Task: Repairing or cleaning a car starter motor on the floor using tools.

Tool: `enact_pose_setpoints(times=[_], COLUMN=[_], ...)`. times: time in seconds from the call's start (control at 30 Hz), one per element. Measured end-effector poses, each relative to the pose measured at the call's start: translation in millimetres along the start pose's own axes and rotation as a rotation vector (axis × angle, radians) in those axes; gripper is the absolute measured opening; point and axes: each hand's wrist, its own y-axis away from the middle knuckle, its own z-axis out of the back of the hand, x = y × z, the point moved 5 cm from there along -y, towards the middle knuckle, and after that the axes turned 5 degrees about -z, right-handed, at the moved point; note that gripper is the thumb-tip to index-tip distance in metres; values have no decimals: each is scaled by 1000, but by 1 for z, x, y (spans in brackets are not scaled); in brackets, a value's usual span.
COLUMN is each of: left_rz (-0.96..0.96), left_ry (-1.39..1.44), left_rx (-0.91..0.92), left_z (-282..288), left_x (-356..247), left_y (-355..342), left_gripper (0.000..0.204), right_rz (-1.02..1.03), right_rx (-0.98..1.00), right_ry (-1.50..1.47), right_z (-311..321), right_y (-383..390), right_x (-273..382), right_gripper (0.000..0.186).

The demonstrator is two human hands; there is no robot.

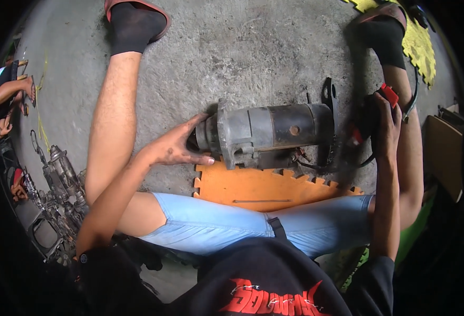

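Note:
A grey and black starter motor (266, 131) lies on its side on the concrete floor between my legs, its near edge over an orange foam mat (263, 189). My left hand (176, 147) cups the motor's grey nose end, fingers spread around it. My right hand (384, 124) is at the motor's black rear end, closed around a red and black handle (388, 96) with a dark cable (412, 102) running from it. What the handle's front end touches is blurred.
My bare legs in light blue shorts frame the motor, feet in dark socks and red sandals (137, 21) at the top. Several metal engine parts (58, 179) lie at the left. Another person (5, 95) sits far left. A yellow foam mat (418, 42) and a cardboard box (445, 152) are on the right.

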Motion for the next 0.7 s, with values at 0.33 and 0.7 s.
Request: enact_pose_setpoints(times=[0.33,0.7], left_rz=[398,196], left_ry=[809,709], left_rx=[-10,-502], left_z=[-22,-28], left_x=[22,6], left_y=[-25,-28], left_gripper=[114,69], right_rz=[-253,-228], right_rx=[359,293], right_ry=[713,761], right_z=[-74,-74], right_y=[21,35], right_x=[2,-13], right_gripper=[52,62])
